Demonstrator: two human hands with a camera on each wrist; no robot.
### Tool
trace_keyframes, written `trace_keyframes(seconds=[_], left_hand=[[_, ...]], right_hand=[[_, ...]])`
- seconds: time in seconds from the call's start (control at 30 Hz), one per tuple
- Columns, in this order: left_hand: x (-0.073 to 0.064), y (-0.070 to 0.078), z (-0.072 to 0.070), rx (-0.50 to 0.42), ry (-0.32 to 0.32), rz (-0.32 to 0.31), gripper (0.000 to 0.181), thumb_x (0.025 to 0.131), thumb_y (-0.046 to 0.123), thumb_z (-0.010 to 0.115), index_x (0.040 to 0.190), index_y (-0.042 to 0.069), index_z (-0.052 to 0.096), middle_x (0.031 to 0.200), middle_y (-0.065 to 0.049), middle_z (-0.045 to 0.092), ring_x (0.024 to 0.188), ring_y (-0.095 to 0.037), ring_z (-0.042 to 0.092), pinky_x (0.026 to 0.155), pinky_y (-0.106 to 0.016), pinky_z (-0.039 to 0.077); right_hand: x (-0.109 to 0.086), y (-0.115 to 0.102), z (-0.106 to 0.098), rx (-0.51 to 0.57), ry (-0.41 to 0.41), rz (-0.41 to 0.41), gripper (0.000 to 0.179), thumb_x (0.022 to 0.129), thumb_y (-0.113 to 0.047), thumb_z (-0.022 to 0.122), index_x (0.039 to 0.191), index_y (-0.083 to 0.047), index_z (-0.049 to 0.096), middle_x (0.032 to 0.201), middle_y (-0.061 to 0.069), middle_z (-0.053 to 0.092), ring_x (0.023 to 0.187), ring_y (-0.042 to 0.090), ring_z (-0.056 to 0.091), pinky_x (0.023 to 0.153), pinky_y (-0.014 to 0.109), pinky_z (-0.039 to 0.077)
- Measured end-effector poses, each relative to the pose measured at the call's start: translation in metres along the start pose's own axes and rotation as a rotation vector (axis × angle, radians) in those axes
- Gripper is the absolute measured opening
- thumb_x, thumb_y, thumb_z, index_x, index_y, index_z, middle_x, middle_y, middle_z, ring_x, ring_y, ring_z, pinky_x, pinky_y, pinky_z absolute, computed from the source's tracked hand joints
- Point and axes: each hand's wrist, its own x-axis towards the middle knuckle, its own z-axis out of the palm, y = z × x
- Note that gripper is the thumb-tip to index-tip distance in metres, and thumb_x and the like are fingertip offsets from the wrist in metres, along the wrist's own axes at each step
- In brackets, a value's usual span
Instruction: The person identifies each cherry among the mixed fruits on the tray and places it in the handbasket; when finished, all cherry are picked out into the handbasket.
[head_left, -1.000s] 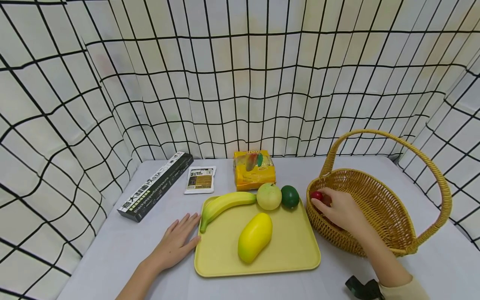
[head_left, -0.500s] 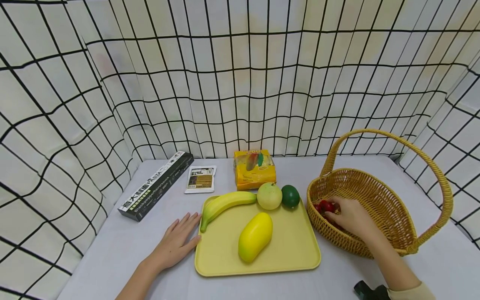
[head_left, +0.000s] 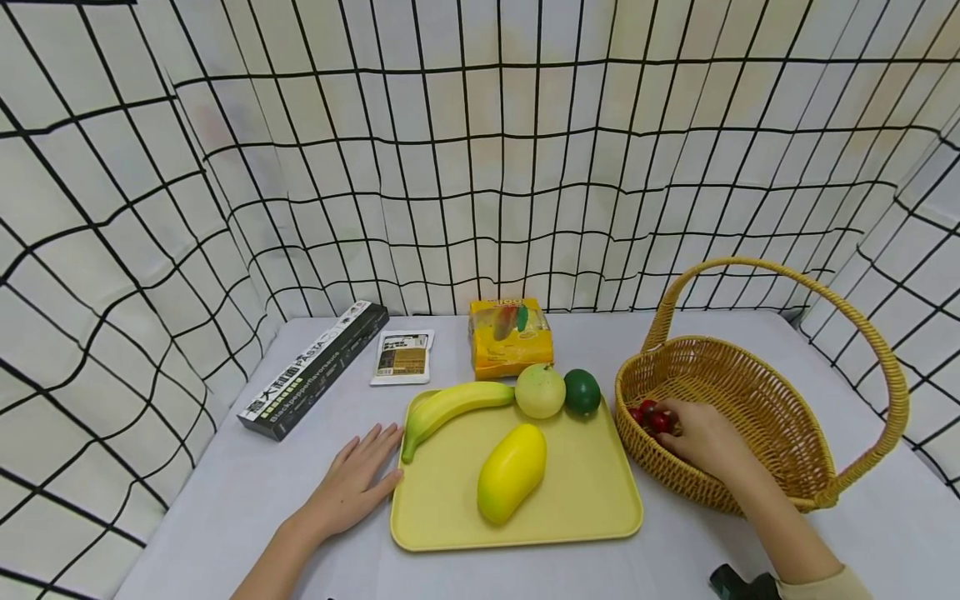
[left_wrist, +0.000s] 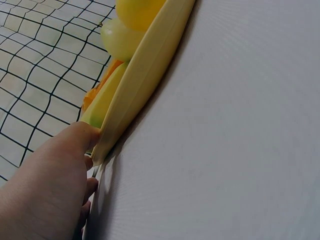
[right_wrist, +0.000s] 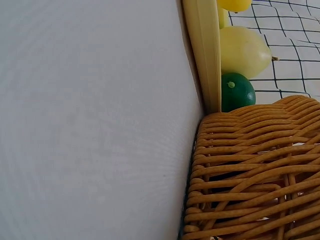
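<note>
My left hand (head_left: 358,482) lies flat on the cloth with fingers spread, its thumb and fingertips at the left edge of the yellow tray (head_left: 570,508). On the tray are a banana (head_left: 453,408), a mango (head_left: 512,473), a pale green round fruit (head_left: 540,391) and a dark green fruit (head_left: 582,392) at the far edge. Inside the wicker basket (head_left: 780,417) my right hand (head_left: 701,433) has its fingers curled at several small red fruits (head_left: 660,421) by the left wall, pinching one. The right wrist view shows only the basket's woven side (right_wrist: 250,170), with the hand hidden.
Behind the tray stands a yellow package (head_left: 512,340) with a mango picture. A small sachet (head_left: 402,358) and a long black pasta box (head_left: 315,371) lie to the left. The basket's tall handle (head_left: 862,325) arches over it. Black-lined netting (head_left: 487,167) surrounds the table.
My right hand has lowered a small red fruit from near the basket's left rim into the basket and moved slightly right, showing more red fruits. The left hand has kept its place.
</note>
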Motion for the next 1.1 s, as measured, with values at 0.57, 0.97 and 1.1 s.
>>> trace_keyframes(seconds=[0.57,0.97,1.1], left_hand=[[0.0030,0.0010,0.0014,0.006,0.004,0.009,0.060,0.093,0.043,0.046,0.142,0.010,0.034,0.146,-0.007,0.032,0.135,-0.030,0.021,0.108,-0.051,0.009],[0.0034,-0.0002,0.0015,0.006,-0.006,0.003,0.061,0.093,0.043,0.046,0.142,0.009,0.033,0.146,-0.009,0.032,0.135,-0.031,0.021,0.108,-0.052,0.009],[0.0027,-0.0014,0.0017,0.024,-0.008,-0.009,0.061,0.094,0.044,0.044,0.143,0.010,0.032,0.146,-0.008,0.032,0.135,-0.030,0.021,0.108,-0.051,0.009]], right_hand=[[-0.0033,0.0024,0.0006,-0.009,0.010,0.011,0.026,0.078,-0.010,0.068,0.102,-0.003,0.064,0.087,0.010,0.066,0.082,0.032,0.061,0.067,0.046,0.050],[-0.0035,0.0001,0.0002,-0.006,0.119,-0.029,0.023,0.079,-0.015,0.069,0.100,-0.003,0.066,0.089,0.013,0.066,0.079,0.032,0.061,0.060,0.043,0.051],[-0.0036,-0.0045,-0.0014,-0.013,0.160,-0.052,0.023,0.080,-0.015,0.068,0.099,-0.003,0.067,0.089,0.013,0.066,0.076,0.030,0.061,0.058,0.042,0.050]])
